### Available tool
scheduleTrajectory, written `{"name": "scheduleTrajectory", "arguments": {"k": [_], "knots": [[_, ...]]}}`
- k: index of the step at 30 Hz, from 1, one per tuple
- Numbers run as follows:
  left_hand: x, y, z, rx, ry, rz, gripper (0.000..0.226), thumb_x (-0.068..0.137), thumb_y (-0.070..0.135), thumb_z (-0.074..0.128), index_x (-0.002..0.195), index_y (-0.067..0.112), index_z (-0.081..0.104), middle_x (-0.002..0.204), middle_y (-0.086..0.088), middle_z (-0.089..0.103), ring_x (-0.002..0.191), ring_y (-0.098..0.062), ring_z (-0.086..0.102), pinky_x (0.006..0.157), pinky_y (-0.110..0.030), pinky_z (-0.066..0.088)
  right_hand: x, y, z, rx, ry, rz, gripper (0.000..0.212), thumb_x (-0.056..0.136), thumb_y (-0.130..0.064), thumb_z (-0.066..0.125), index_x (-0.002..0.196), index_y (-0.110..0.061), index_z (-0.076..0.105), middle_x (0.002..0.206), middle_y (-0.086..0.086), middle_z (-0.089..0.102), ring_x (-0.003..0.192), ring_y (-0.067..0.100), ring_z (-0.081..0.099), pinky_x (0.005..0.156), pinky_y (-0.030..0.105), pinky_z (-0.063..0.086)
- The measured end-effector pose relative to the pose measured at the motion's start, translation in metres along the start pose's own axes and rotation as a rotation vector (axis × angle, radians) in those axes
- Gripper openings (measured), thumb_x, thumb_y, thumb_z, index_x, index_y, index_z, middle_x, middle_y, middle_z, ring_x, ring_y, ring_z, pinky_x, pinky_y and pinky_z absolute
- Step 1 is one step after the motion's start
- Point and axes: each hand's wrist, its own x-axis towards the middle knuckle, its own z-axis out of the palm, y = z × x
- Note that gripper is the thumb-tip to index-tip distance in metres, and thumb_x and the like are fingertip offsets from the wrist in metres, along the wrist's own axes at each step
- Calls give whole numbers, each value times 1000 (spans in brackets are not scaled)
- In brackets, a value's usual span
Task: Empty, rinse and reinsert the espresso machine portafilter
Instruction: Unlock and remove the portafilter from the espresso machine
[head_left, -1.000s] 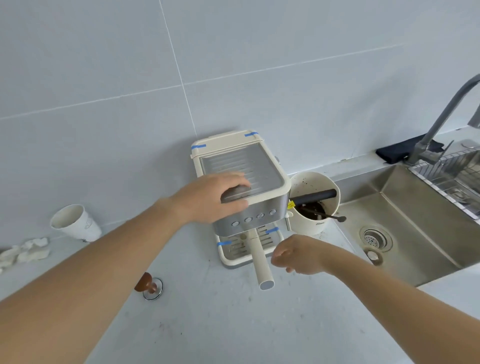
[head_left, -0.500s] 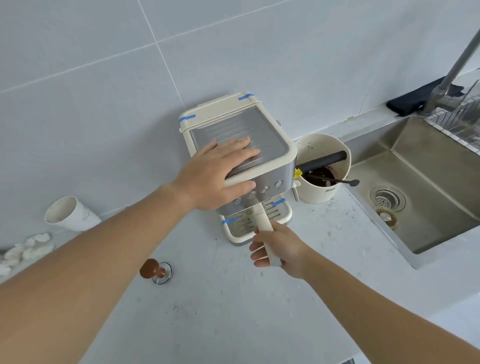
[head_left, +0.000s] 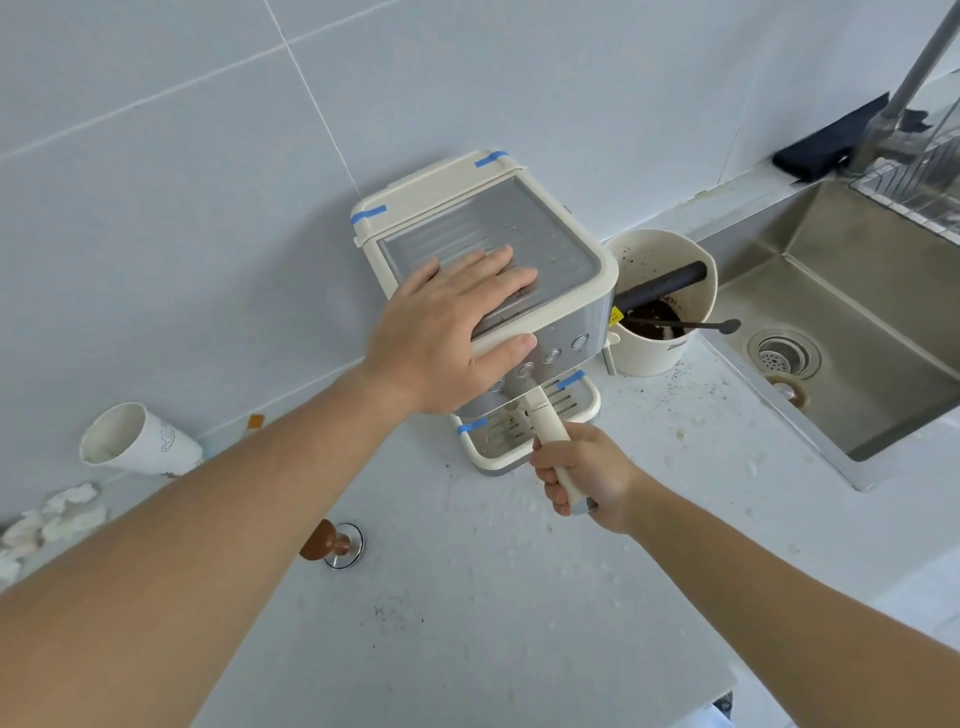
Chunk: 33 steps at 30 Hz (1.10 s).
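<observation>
The print on the tub (head_left: 660, 306) beside the coffee machine (head_left: 498, 270) is too small to read. The left hand (head_left: 447, 332) lies flat and open on the machine's top. The right hand (head_left: 582, 473) is wrapped around the portafilter (head_left: 545, 431) handle, which sticks out from under the machine's front, above the drip tray (head_left: 488, 457).

There is one coffee machine (head_left: 483, 291) with one long handle (head_left: 550, 441) sticking out of it. Four round buttons (head_left: 550, 356) sit in a row on its front. Four bits of blue tape (head_left: 368, 214) are stuck on it. There are two hands: one left hand (head_left: 447, 332) and one right hand (head_left: 584, 475). The counter (head_left: 467, 623) has one paper cup (head_left: 137, 440), one brown tamper (head_left: 332, 543) and one tub of coffee bits (head_left: 660, 306). There is one sink (head_left: 857, 332), one tap (head_left: 914, 78) and one dark cloth (head_left: 821, 145).
</observation>
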Motion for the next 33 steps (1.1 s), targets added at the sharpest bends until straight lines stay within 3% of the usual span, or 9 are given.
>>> {"name": "scheduleTrajectory", "arguments": {"k": [7,14,21,27,33], "knots": [[0,-1,4,3,22,-6,63,87,62,38,143,33,43,155,6,38,144,-15,32,117,-42,21,0,6,16,61,81,-29,17,81,6,54,73,-7,48,56,7,47,39,20,40,42,24,34],[1,1,3,-25,37,-19,64,86,62,38,143,34,43,155,6,39,144,-13,32,117,-41,20,22,25,85,350,218,-87,17,82,9,51,83,-7,46,58,10,47,38,20,42,41,26,40],[0,-2,3,-40,31,-13,62,87,61,40,143,34,44,154,5,40,143,-15,33,117,-44,22,46,30,119,427,230,-171,22,84,8,53,90,-10,43,61,9,48,42,23,50,49,31,47],[-1,-4,4,-44,34,-8,60,88,59,42,143,35,44,155,5,39,143,-14,33,117,-42,21,60,39,128,596,244,-103,24,86,9,54,95,-11,44,71,10,46,46,19,50,48,31,48],[-1,-6,6,-49,43,-7,60,88,59,44,142,35,45,154,5,40,143,-14,34,117,-44,22,57,58,121,602,266,-37,25,85,9,55,95,-11,47,72,10,46,49,20,50,49,31,49]]}}
